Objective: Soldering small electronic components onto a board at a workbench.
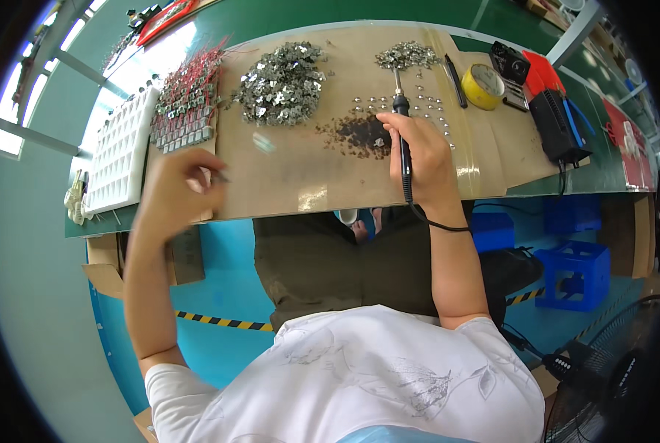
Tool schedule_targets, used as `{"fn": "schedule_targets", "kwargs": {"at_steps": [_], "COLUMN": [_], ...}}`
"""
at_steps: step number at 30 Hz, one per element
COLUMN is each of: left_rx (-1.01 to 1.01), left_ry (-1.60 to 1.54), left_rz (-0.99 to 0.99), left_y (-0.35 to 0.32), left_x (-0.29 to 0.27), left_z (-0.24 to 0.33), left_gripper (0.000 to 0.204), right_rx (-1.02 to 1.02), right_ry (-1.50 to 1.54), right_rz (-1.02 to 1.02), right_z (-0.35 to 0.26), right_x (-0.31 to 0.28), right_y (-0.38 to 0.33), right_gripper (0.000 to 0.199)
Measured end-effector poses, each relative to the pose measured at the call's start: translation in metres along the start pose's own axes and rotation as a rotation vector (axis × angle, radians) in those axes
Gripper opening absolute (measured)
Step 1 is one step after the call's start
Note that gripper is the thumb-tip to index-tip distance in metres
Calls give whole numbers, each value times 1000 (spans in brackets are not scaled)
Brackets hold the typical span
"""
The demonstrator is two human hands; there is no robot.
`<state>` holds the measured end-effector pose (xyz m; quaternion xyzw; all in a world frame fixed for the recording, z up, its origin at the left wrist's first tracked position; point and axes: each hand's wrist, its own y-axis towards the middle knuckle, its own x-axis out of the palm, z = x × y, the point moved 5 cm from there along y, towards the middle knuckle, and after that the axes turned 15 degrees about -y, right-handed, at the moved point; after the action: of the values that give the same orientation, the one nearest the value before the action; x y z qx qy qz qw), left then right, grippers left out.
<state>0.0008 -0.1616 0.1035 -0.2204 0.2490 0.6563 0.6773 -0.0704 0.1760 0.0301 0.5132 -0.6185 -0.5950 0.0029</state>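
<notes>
My right hand [427,153] is closed around the dark handle of a soldering iron [401,105]. Its metal shaft points away from me, the tip close to a small heap of silver metal pieces [407,55]. Below the handle lies a dark brown patch of crumbs [363,136], with rows of small shiny silver beads [438,112] to its right. Above the near left of the table, my left hand [186,184] is pinched together. A small dark bit shows at its fingertips, too blurred to name. Nearby are small metal parts with red wires [186,111], set in rows.
A large pile of metal pieces [284,83] lies mid-table. A white compartment tray [121,151] stands left. At right are a black pen-like tool [455,83], yellow tape roll [485,87] and black box [557,127]. The iron's cord loops past my right wrist.
</notes>
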Motion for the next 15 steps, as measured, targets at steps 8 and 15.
{"fn": "schedule_targets", "kwargs": {"at_steps": [8,15], "left_rx": [132,182], "left_ry": [-17,-71], "left_rz": [-244,-196], "left_y": [13,27], "left_x": [104,109], "left_z": [17,21], "left_gripper": [23,27], "right_rx": [-45,-58], "right_ry": [100,37], "right_rz": [-86,-169], "right_z": [-7,-8], "right_x": [1,6], "right_y": [0,1], "right_gripper": [35,35]}}
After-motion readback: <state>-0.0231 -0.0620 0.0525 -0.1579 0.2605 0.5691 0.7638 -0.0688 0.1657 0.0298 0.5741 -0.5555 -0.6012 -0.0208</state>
